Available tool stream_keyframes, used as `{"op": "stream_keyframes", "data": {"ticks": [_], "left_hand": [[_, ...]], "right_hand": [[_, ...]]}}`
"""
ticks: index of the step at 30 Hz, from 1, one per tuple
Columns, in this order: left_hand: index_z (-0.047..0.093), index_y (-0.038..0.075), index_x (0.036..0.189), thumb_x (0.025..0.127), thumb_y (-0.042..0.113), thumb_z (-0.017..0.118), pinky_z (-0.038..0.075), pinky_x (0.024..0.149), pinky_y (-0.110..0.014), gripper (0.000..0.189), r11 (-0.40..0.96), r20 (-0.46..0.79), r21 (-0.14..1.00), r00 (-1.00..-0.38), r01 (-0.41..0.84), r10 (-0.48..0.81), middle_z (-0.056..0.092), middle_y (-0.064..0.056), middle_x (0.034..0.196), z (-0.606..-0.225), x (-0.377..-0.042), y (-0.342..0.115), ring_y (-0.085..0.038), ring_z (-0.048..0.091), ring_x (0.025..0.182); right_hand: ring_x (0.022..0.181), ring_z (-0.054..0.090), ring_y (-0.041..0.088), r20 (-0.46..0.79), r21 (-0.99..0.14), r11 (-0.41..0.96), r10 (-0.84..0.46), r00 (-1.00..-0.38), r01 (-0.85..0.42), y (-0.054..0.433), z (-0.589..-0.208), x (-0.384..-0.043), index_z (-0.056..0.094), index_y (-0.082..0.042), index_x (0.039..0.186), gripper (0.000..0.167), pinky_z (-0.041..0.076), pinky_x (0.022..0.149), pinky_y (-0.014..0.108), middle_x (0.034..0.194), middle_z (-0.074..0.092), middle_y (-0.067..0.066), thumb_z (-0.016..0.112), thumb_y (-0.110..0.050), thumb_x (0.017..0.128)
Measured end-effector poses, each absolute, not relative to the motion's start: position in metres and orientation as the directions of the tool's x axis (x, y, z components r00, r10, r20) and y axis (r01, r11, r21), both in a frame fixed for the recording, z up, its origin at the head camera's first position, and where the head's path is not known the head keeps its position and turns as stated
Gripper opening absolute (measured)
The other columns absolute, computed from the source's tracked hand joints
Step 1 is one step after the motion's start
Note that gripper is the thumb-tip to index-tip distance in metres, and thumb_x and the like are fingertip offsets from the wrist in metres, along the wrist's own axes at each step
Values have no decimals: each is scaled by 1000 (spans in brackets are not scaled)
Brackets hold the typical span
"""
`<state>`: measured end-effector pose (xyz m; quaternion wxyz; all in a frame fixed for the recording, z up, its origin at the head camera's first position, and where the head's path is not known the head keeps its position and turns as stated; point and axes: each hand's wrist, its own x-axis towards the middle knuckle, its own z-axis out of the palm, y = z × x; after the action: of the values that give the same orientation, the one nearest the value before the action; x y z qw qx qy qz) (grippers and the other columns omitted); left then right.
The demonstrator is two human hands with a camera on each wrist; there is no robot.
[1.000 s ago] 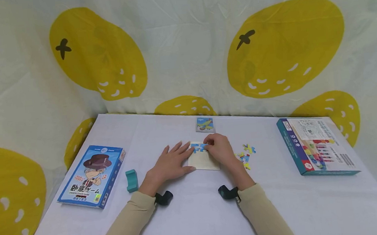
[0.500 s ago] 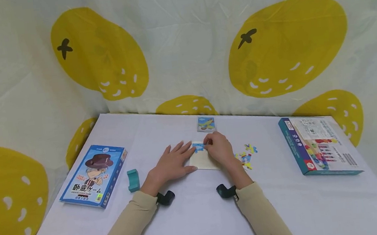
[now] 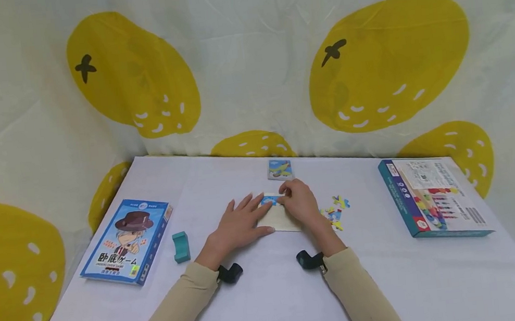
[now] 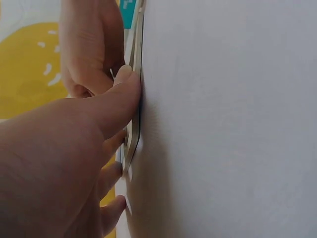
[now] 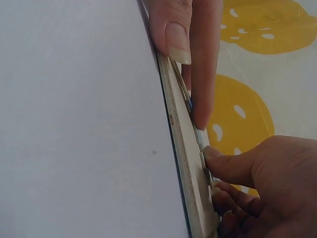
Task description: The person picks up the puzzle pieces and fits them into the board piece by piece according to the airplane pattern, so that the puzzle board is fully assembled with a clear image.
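Blue puzzle pieces point(image 3: 269, 199) are sitting across the pale board point(image 3: 280, 223); left hand point(image 3: 243, 224) is bracing them, fingers spread, while right hand point(image 3: 301, 204) is pinching their edge. Uneven pushing (my guess) is risking popped joints.

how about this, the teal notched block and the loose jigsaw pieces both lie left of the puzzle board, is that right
No, the head view shows the loose jigsaw pieces right of the puzzle board; the teal notched block does lie left of it.
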<state>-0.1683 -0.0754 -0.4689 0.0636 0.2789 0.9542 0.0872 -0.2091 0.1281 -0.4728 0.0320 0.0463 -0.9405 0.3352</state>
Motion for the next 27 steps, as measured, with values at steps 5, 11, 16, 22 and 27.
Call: {"op": "stream_keyframes", "data": {"ticks": [5, 11, 16, 22, 27], "left_hand": [[31, 32, 156, 94, 71, 41, 20, 118, -66, 74, 839, -78, 184, -844, 511, 531, 25, 2, 166, -468, -168, -73, -28, 21, 155], [30, 32, 157, 94, 71, 42, 20, 118, -66, 75, 844, -89, 185, -847, 503, 525, 25, 3, 166, -469, -168, -72, -28, 21, 155], [29, 32, 157, 94, 71, 41, 20, 118, -65, 75, 841, -91, 182, -843, 510, 531, 23, 4, 166, -470, -170, -73, -27, 20, 155], [28, 33, 157, 94, 71, 41, 19, 119, -65, 75, 839, -97, 190, -841, 510, 533, 21, 4, 167, -471, -171, -73, -27, 18, 155], [29, 31, 157, 95, 70, 42, 19, 119, -65, 75, 838, -89, 199, -842, 509, 532, 22, 3, 167, -469, -169, -73, -27, 19, 155]], "right_hand": [[86, 55, 22, 67, -693, 708, -122, -990, -134, 138, -472, -209, 71, -10, 105, 14, 45, 76, 34, 95, 61, 8, 65, -11, 93], [101, 55, 23, 10, -783, 613, -153, -988, -103, 156, -470, -204, 68, -13, 114, 21, 47, 89, 37, 110, 63, 7, 53, -10, 99], [109, 57, 24, 55, -802, 581, -160, -986, -139, 169, -463, -201, 67, -12, 115, 22, 48, 97, 42, 116, 65, 7, 51, -8, 101], [107, 58, 25, 88, -759, 629, -158, -983, -169, 188, -453, -201, 68, -9, 114, 20, 48, 92, 41, 113, 66, 9, 55, -9, 99], [101, 58, 25, 58, -720, 679, -144, -988, -141, 202, -449, -197, 69, -6, 115, 20, 49, 91, 41, 110, 66, 11, 59, -9, 97]]}}
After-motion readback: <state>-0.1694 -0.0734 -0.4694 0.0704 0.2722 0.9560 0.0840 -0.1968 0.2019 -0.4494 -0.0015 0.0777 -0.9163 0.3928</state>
